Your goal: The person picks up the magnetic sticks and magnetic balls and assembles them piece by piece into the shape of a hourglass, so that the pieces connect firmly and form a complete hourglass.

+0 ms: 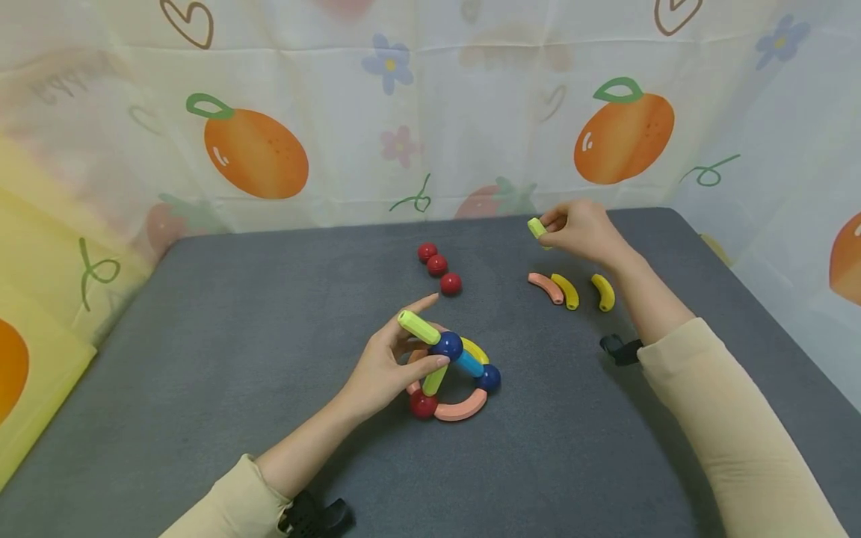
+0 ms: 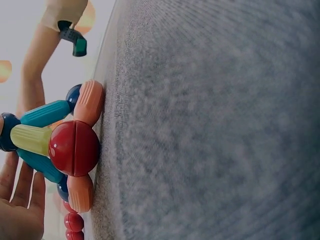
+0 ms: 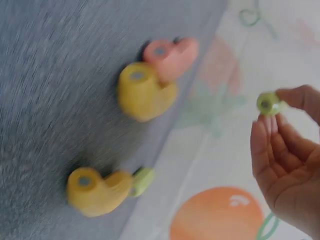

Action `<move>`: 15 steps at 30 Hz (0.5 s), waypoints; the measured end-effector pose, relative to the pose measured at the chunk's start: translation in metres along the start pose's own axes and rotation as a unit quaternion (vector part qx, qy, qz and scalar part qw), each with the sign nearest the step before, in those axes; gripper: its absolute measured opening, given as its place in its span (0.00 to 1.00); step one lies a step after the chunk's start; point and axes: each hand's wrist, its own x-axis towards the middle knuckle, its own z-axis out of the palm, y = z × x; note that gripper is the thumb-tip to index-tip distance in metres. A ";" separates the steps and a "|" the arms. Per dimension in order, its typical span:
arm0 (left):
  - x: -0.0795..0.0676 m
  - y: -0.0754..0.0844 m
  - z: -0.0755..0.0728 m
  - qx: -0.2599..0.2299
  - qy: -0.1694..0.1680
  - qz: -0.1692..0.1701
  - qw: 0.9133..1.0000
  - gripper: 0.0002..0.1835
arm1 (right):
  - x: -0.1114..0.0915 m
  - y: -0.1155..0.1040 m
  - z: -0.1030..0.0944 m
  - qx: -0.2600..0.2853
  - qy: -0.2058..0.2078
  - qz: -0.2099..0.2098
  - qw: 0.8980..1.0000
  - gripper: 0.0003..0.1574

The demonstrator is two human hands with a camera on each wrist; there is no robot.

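My left hand [image 1: 380, 366] grips a small frame of magnetic rods and balls at its top dark blue ball [image 1: 447, 346], thumb against the ball and index finger stretched out beyond. A light green rod [image 1: 418, 327] juts from that ball. Straight light green and blue rods [image 1: 470, 364] slope down to a red ball [image 1: 424, 404] and a blue ball [image 1: 488, 377]. Curved pink rods [image 1: 461, 407] and a yellow one join the base. At the back right, my right hand [image 1: 580, 230] pinches another light green rod [image 3: 269, 103] above the table, between thumb and fingers.
Three red balls [image 1: 437, 265] lie in a row beyond the frame. Below my right hand are a curved pink rod [image 1: 545, 288] and two curved yellow rods [image 1: 602, 293]. A light green piece [image 3: 143, 181] shows behind one yellow rod. A printed curtain [image 1: 350, 149] borders the grey table [image 1: 235, 336].
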 end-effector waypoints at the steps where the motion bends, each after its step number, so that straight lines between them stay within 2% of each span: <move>1: 0.000 0.000 0.000 0.001 0.000 0.000 1.000 0.40 | -0.002 -0.005 0.000 0.018 -0.010 -0.003 1.000 0.20; 4: 0.000 0.000 0.000 0.004 0.001 0.000 1.000 0.40 | -0.009 -0.017 0.002 0.069 -0.042 -0.021 0.996 0.20; 8: 0.000 0.000 0.000 0.005 0.001 -0.002 1.000 0.40 | -0.019 -0.031 0.011 0.135 -0.081 -0.053 0.986 0.20; 12: 0.001 0.001 0.000 0.004 0.002 -0.004 1.000 0.40 | -0.030 -0.046 0.024 0.193 -0.118 -0.075 0.971 0.20; 15: 0.001 0.001 0.000 0.003 0.001 -0.006 1.000 0.40 | -0.039 -0.056 0.033 0.237 -0.153 -0.088 0.955 0.20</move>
